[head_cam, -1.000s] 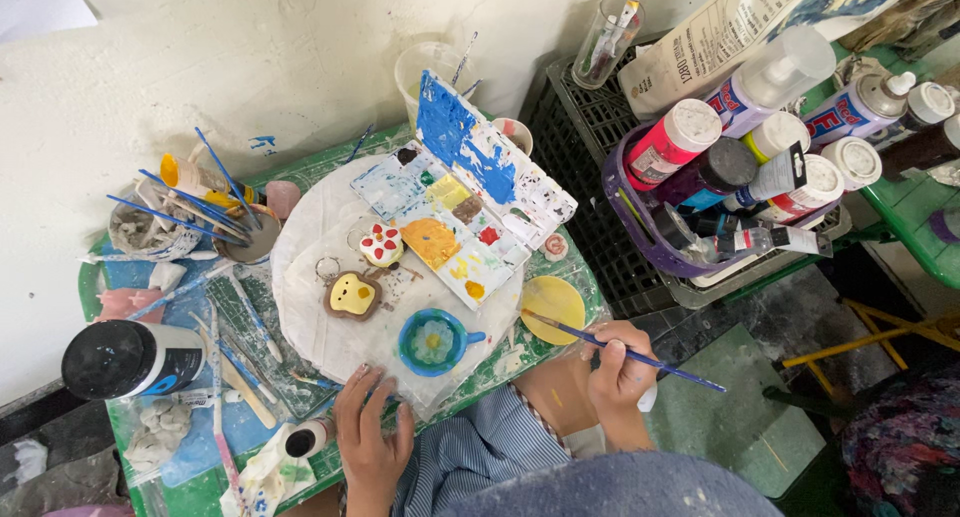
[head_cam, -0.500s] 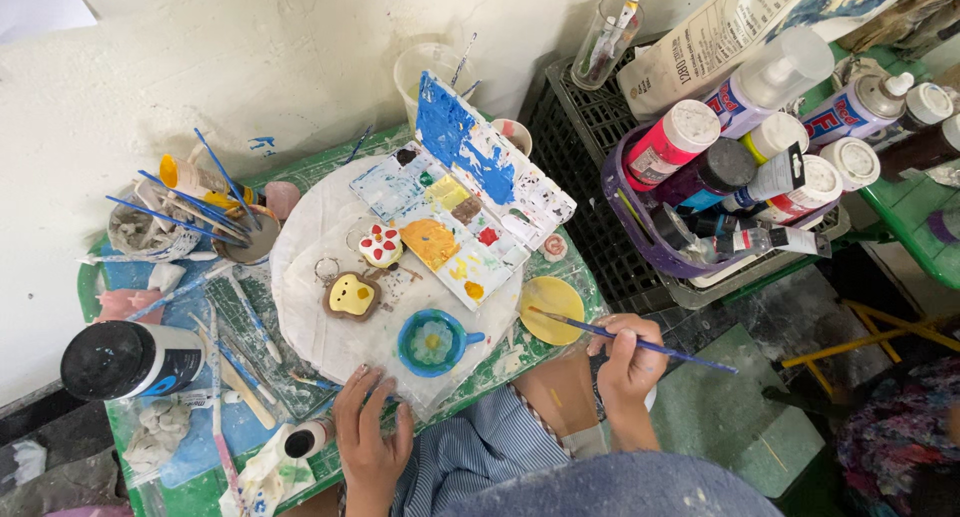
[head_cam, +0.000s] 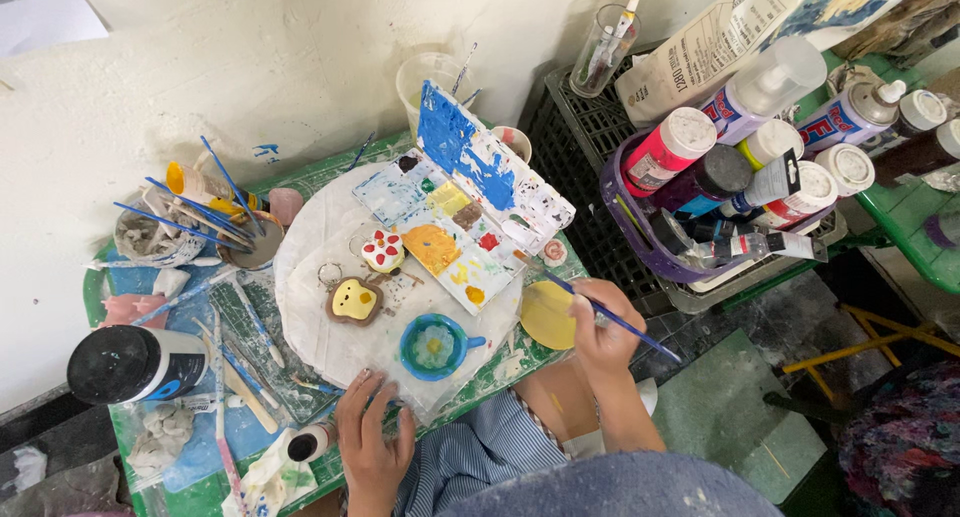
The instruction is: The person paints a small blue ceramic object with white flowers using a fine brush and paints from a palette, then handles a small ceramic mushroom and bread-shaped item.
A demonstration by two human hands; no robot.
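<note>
Low in the middle of the frame, my right hand (head_cam: pixel 600 332) pinches a thin blue brush (head_cam: pixel 610 319) between thumb and fingers, its tip over the pale yellow round piece (head_cam: pixel 546 315) that lies at the table's lower right edge. My left hand (head_cam: pixel 372 439) rests flat at the near edge, fingers slightly spread, fingertips touching the white paper (head_cam: pixel 310 267) just below the blue cup-shaped piece (head_cam: pixel 436 345).

The open paint box (head_cam: pixel 470 212) sits just above the yellow piece, its lid tilted up and smeared blue. Left of it lie a small yellow toast-shaped charm (head_cam: pixel 353 301) and a red-dotted white one (head_cam: pixel 382 249).

I judge the risks as follows: the yellow piece overhangs the table corner, so a firm brush stroke could push it off onto my lap. The long brush handle points toward the purple basket of paint bottles (head_cam: pixel 640 217) and could knock it on a wide swing. My left wrist could also smear wet paint on the blue cup if it slides forward.

Compared with half a second ago, the right hand has moved up and left, bringing the brush tip onto the yellow piece; the left hand has hardly shifted.
</note>
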